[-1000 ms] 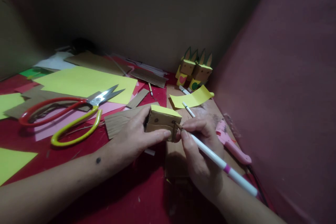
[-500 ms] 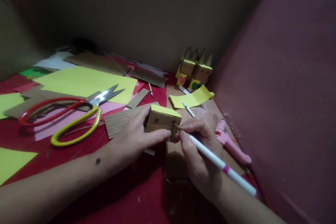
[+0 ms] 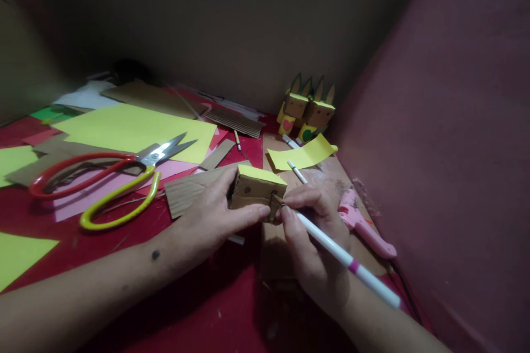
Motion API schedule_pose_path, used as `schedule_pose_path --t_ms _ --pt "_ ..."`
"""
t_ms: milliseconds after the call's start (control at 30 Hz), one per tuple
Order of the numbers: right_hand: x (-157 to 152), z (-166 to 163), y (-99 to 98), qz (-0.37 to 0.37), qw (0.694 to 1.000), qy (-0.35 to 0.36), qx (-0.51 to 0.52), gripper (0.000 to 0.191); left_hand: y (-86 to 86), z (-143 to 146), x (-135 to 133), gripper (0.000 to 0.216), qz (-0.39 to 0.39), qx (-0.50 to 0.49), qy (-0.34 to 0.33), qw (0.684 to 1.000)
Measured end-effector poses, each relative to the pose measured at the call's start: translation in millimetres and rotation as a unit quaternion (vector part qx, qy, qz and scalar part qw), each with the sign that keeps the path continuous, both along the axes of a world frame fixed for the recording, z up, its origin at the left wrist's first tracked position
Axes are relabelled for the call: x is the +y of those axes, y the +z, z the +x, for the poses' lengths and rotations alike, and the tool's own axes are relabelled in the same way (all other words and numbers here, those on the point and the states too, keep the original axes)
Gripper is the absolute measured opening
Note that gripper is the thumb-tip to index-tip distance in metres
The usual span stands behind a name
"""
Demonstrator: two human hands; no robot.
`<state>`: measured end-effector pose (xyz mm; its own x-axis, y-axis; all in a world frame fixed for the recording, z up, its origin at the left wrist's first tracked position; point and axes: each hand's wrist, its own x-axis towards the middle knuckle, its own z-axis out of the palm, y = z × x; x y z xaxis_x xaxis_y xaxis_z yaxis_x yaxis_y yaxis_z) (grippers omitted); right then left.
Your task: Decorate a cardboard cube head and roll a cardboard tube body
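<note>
My left hand (image 3: 213, 215) grips a small cardboard box with a yellow top (image 3: 254, 190) on the red table, thumb along its lower front. My right hand (image 3: 310, 237) pinches a white pen with a pink band (image 3: 343, 256), its tip pressed to the box's right front corner. A dark dot shows on the box's front face.
Large scissors with red and yellow handles (image 3: 103, 179) lie to the left on pink and yellow paper (image 3: 136, 129). A pink glue gun (image 3: 364, 226) lies right of my hand. Two finished cardboard figures (image 3: 308, 113) stand at the back corner. Cardboard scraps, another pen (image 3: 297, 172) and a dark red wall (image 3: 447, 138) surround.
My right hand and the pen have shifted slightly left and down against the box. The left hand and box hold still.
</note>
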<state>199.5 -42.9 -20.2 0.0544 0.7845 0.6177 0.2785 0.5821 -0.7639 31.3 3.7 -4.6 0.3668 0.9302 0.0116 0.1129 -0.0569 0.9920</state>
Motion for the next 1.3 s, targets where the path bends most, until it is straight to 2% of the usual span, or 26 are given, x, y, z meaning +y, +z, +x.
schedule_pose_path --t_ms 300,633,800,933,1033,1300 --pt "-2.2 -1.1 4.5 0.000 1.000 -0.019 -0.018 0.013 -0.2 0.2 -0.3 0.047 -0.001 0.000 0.009 1.000" --pt "-1.8 -4.3 4.3 -0.018 0.998 0.002 0.063 0.009 0.0 -0.4 -0.7 0.048 -0.017 -0.012 0.006 1.000" --pt "-2.5 -1.5 4.6 -0.033 0.998 -0.011 0.054 0.007 0.3 -1.6 -0.6 0.050 -0.027 -0.010 0.007 1.000" --pt "-2.7 0.2 1.4 -0.035 0.997 -0.019 0.059 0.005 0.1 -2.0 0.1 0.046 -0.008 0.001 0.008 1.000" --pt "-2.4 0.4 0.6 -0.027 0.998 -0.016 0.059 0.008 2.3 -1.4 -0.6 0.040 0.001 0.002 0.006 1.000" --pt "-0.3 -1.8 1.2 -0.012 0.998 0.023 0.062 0.010 0.8 -1.4 -2.0 0.043 -0.002 -0.012 0.007 1.000"
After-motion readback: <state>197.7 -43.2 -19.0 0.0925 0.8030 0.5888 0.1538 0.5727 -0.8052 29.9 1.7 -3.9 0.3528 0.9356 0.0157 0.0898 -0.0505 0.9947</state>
